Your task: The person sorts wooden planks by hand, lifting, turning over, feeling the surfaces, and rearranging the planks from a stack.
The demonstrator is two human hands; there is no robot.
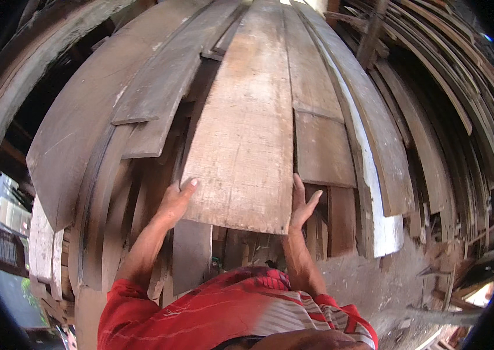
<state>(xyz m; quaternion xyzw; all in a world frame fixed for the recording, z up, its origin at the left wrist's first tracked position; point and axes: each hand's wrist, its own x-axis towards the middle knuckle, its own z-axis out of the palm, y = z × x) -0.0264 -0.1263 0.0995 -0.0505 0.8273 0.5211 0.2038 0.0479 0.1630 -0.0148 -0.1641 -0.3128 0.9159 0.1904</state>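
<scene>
A wide, pale brown wooden board point(241, 146) stretches away from me, its near end in front of my body. My left hand point(175, 203) grips its near left corner, with the thumb on the upper face and the other fingers hidden under the edge. Along the opposite edge, close to the near right corner, is my right hand point(303, 205). Its visible fingers are stretched and spread, and the hand lies against the board's side without closing over the top.
Left of the board lie overlapping greyish planks point(95, 93). A shorter brown plank point(324, 149) and a white-edged board point(375, 192) lie to its right. Many thin boards point(434, 105) are stacked farther right. A grey floor point(364, 286) shows at the lower right.
</scene>
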